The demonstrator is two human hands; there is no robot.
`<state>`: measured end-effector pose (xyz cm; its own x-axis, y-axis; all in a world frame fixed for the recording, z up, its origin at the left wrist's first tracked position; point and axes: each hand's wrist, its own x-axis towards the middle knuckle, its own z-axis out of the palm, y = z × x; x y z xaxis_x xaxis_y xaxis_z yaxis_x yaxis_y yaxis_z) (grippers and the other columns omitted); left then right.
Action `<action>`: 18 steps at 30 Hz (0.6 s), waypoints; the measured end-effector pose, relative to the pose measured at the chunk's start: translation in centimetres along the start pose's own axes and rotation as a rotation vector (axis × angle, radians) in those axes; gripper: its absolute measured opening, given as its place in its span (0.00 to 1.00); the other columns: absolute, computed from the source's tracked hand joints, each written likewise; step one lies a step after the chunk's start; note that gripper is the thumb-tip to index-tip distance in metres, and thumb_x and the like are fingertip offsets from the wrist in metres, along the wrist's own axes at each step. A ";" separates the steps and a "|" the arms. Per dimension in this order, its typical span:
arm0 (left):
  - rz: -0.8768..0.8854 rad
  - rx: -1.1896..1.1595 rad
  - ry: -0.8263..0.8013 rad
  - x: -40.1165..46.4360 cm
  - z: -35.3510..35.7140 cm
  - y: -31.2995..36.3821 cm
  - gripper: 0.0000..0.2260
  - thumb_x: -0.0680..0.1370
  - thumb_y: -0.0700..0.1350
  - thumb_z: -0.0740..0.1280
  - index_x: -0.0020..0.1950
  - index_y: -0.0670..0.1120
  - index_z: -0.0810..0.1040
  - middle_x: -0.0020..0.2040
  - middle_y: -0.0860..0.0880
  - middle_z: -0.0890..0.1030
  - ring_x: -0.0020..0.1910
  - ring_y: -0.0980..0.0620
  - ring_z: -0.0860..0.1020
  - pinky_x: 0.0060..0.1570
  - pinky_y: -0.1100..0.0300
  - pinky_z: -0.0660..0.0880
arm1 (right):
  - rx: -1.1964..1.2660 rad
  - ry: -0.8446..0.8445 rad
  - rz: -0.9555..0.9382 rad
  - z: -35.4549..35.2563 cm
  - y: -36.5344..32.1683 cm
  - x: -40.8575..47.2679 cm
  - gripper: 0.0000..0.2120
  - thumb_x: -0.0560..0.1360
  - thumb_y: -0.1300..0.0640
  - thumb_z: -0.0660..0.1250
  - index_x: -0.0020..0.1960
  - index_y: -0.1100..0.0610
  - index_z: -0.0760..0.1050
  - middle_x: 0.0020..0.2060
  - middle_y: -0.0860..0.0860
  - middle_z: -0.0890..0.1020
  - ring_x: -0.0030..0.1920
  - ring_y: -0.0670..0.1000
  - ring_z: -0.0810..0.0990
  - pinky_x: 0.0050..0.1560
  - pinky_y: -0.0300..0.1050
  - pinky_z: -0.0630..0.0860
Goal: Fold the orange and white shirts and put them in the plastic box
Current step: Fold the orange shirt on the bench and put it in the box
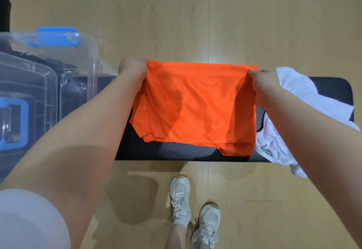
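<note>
Orange shirt [195, 104], already folded into a rough rectangle, lies on a dark padded bench [188, 152]; the left hand [134, 68] pinches its far left corner and the right hand [263, 81] pinches its far right corner, lifting that edge. The white shirt [305, 92] lies crumpled just beside it on the right, unfolded; the clear plastic box [49, 76] stands open at the left. The thin, slippery-looking layers could slide apart if the corners are raised unevenly, and loose edges at the near side may splay during the carry to the box.

Orange shirt [195, 104] on bench [186, 151], far corners in L grip [135, 68] & R grip [262, 80].
</note>
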<state>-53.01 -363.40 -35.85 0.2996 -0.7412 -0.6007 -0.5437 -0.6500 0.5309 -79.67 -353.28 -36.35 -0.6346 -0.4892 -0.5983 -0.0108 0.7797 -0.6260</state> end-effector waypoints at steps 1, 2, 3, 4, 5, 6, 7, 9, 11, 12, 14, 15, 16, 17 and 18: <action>-0.044 -0.208 -0.003 0.1 -0.1 0.0 0.14 0.76 0.49 0.63 0.55 0.41 0.78 0.49 0.45 0.82 0.50 0.44 0.79 0.44 0.56 0.75 | -0.020 -0.002 0.005 -0.2 0.0 0.1 0.16 0.78 0.58 0.61 0.33 0.54 0.62 0.29 0.50 0.66 0.29 0.46 0.63 0.27 0.37 0.61; -0.072 -0.395 0.027 0.0 -0.2 0.0 0.11 0.77 0.48 0.63 0.51 0.43 0.79 0.40 0.48 0.79 0.44 0.47 0.77 0.38 0.59 0.72 | -0.045 0.002 0.009 -0.5 0.2 0.2 0.16 0.78 0.58 0.60 0.33 0.54 0.62 0.30 0.51 0.66 0.30 0.46 0.64 0.28 0.39 0.61; -0.082 -0.521 0.084 0.0 -0.2 -0.1 0.09 0.77 0.47 0.62 0.48 0.43 0.78 0.35 0.51 0.75 0.39 0.50 0.74 0.36 0.61 0.69 | -0.064 0.013 0.009 -0.7 0.4 0.3 0.16 0.78 0.58 0.60 0.33 0.53 0.62 0.30 0.51 0.66 0.30 0.47 0.64 0.29 0.40 0.62; -0.082 -0.593 0.140 -0.1 -0.1 -0.3 0.07 0.78 0.45 0.62 0.44 0.44 0.76 0.33 0.52 0.71 0.35 0.54 0.70 0.33 0.63 0.68 | -0.071 0.030 0.007 -0.9 0.6 0.4 0.16 0.78 0.58 0.60 0.33 0.53 0.62 0.30 0.51 0.67 0.30 0.47 0.65 0.30 0.41 0.62; -0.076 -0.609 0.184 -0.4 0.0 -0.5 0.08 0.79 0.44 0.61 0.42 0.45 0.73 0.33 0.53 0.69 0.32 0.57 0.67 0.30 0.67 0.67 | -0.073 0.048 0.001 -0.9 0.8 0.5 0.16 0.78 0.58 0.60 0.33 0.53 0.62 0.29 0.51 0.67 0.29 0.47 0.65 0.29 0.42 0.63; -0.063 -0.586 0.221 -0.7 0.2 -0.8 0.07 0.79 0.43 0.60 0.41 0.46 0.71 0.33 0.53 0.68 0.31 0.58 0.65 0.27 0.71 0.65 | -0.076 0.064 -0.011 -0.9 1.0 0.4 0.16 0.78 0.57 0.59 0.32 0.53 0.61 0.29 0.50 0.66 0.29 0.47 0.64 0.29 0.41 0.62; -0.051 -0.560 0.240 -1.0 0.5 -1.3 0.05 0.79 0.43 0.60 0.44 0.46 0.71 0.33 0.53 0.68 0.31 0.59 0.66 0.25 0.73 0.65 | -0.072 0.077 -0.025 -0.8 1.0 0.2 0.16 0.78 0.57 0.59 0.32 0.53 0.61 0.29 0.50 0.66 0.28 0.46 0.64 0.27 0.39 0.63; -0.072 -0.542 0.230 -1.5 0.9 -2.2 0.05 0.79 0.46 0.61 0.50 0.45 0.72 0.37 0.52 0.72 0.35 0.57 0.69 0.32 0.68 0.69 | -0.045 0.095 -0.050 -0.6 1.1 -0.3 0.17 0.78 0.56 0.58 0.32 0.52 0.60 0.28 0.49 0.65 0.27 0.46 0.62 0.22 0.35 0.61; -0.112 -0.500 0.182 -2.3 0.6 -3.3 0.12 0.77 0.51 0.63 0.51 0.42 0.77 0.37 0.49 0.73 0.35 0.53 0.71 0.39 0.61 0.70 | -0.060 0.094 -0.081 -0.5 1.5 -1.2 0.19 0.78 0.55 0.58 0.30 0.53 0.59 0.26 0.50 0.63 0.26 0.46 0.61 0.21 0.36 0.59; -0.124 -0.457 0.133 -2.6 0.4 -3.9 0.13 0.76 0.52 0.64 0.45 0.42 0.78 0.34 0.49 0.73 0.33 0.51 0.71 0.39 0.59 0.70 | -0.082 0.078 -0.091 -0.6 1.8 -1.8 0.19 0.78 0.54 0.58 0.29 0.53 0.58 0.26 0.50 0.62 0.26 0.47 0.61 0.23 0.38 0.58; -0.140 -0.378 0.030 -3.7 -0.1 -5.1 0.17 0.76 0.53 0.65 0.32 0.45 0.72 0.29 0.48 0.71 0.29 0.50 0.70 0.34 0.61 0.70 | -0.106 0.032 -0.065 -1.1 2.6 -3.2 0.19 0.77 0.53 0.59 0.29 0.54 0.60 0.26 0.51 0.64 0.26 0.48 0.62 0.27 0.41 0.58; -0.145 -0.347 -0.013 -4.4 -0.3 -5.7 0.18 0.76 0.53 0.65 0.30 0.46 0.70 0.29 0.48 0.71 0.28 0.50 0.71 0.31 0.63 0.70 | -0.118 0.008 -0.038 -1.4 3.1 -4.0 0.18 0.76 0.52 0.61 0.29 0.54 0.62 0.26 0.52 0.65 0.27 0.49 0.63 0.28 0.42 0.58; -0.137 -0.303 -0.049 -5.0 -0.3 -6.3 0.18 0.76 0.53 0.66 0.30 0.46 0.69 0.30 0.47 0.72 0.28 0.50 0.71 0.30 0.63 0.69 | -0.132 -0.018 -0.008 -1.6 3.8 -4.9 0.18 0.75 0.52 0.62 0.29 0.54 0.63 0.26 0.52 0.66 0.27 0.49 0.64 0.29 0.42 0.59; -0.115 -0.250 -0.088 -5.5 -0.3 -6.8 0.17 0.75 0.53 0.66 0.31 0.45 0.70 0.31 0.46 0.73 0.30 0.50 0.72 0.31 0.62 0.70 | -0.143 -0.041 0.014 -1.8 4.6 -5.6 0.18 0.75 0.52 0.63 0.30 0.55 0.64 0.26 0.52 0.67 0.27 0.49 0.65 0.29 0.42 0.60; -0.084 -0.196 -0.125 -5.9 -0.2 -7.1 0.17 0.75 0.53 0.67 0.32 0.45 0.69 0.33 0.46 0.74 0.32 0.49 0.73 0.33 0.61 0.70 | -0.135 -0.064 0.039 -1.9 5.5 -6.2 0.17 0.75 0.52 0.64 0.30 0.55 0.65 0.27 0.52 0.70 0.29 0.49 0.68 0.30 0.42 0.63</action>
<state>-50.76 -354.44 -35.92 0.2309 -0.6649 -0.7103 -0.3550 -0.7373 0.5747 -77.20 -345.21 -35.13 -0.5857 -0.4783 -0.6544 -0.0941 0.8420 -0.5312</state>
